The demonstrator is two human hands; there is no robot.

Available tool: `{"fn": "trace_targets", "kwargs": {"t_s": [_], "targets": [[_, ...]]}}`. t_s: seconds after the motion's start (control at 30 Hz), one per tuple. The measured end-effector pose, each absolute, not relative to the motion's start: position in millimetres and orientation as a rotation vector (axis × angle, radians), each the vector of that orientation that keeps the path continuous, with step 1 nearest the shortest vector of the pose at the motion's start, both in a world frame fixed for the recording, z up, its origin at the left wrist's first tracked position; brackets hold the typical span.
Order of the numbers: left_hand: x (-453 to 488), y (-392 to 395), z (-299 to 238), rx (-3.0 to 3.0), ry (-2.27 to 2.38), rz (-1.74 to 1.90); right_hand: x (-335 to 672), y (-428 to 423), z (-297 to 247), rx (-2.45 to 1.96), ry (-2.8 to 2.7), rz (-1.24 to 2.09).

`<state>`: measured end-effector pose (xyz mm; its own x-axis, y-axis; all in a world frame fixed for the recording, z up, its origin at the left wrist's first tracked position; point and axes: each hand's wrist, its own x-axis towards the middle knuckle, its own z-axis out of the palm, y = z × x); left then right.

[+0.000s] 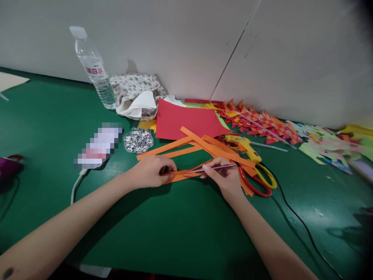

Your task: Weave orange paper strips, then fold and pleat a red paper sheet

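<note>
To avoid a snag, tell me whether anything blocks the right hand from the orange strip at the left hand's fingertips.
Nothing visible blocks the right hand: the orange strip reaches its fingertips in this view, and the thin pink tool it holds overlaps the strip. The scissors lie to the hand's right.

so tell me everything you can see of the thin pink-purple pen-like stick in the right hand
The thin pink-purple pen-like stick is straight and slender; its material is unclear. The right hand grips it between thumb and fingers, hiding part of its length. One end points toward the left hand, over the narrow orange paper strip; whether its tip touches cannot be told. The other end, slightly higher in the picture, sticks out to the right.
</note>
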<state>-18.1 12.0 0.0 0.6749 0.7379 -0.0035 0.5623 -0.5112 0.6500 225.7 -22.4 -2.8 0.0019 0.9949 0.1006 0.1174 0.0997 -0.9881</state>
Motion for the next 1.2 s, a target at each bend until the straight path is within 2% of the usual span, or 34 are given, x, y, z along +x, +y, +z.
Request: {"fn": "trace_targets", "kwargs": {"t_s": [0.23, 0.53, 0.83, 1.2], "targets": [[-18, 12, -1, 2.266, 0.991, 0.364, 221, -25, 1, -1.259, -1.406, 1.103], [-19, 11, -2, 2.253, 1.010, 0.372, 248, -14, -1, -1.238, -1.222, 0.872], [-18, 12, 0, 2.238, 1.002, 0.419, 230, -25, -1, -1.203, -1.395, 1.047], [-21, 11, 4, 2.227, 0.929, 0.424, 240, -23, 4, -1.261, -1.338, 0.825]]}}
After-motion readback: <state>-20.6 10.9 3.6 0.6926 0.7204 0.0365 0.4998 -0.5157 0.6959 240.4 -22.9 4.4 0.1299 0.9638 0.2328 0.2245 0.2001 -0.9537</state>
